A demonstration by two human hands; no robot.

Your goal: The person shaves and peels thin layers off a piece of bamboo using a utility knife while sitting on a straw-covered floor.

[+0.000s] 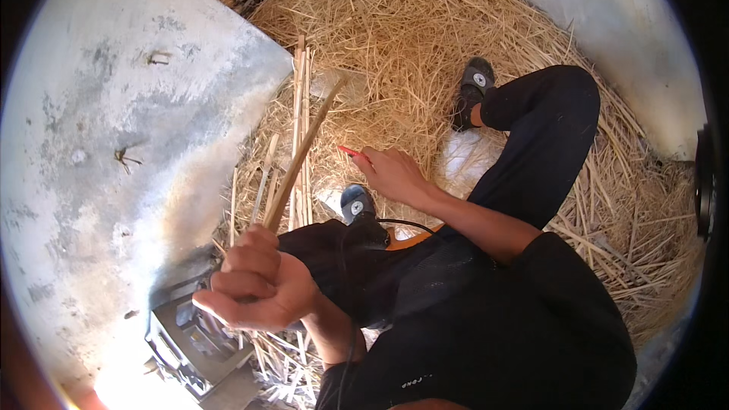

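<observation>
A wooden strip (304, 150) is being clenched in the left hand (258, 282), angled forward-right, passing left of the right hand (395, 177), where a red object (348, 151) is being pinched.

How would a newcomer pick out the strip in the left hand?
Start at the whitish wall on the picture's left; just right of its lower part is the left hand. A long strip rises from that hand, slanting up and right. Unlike the paler strips lying on the straw, it is browner and held up.
</observation>
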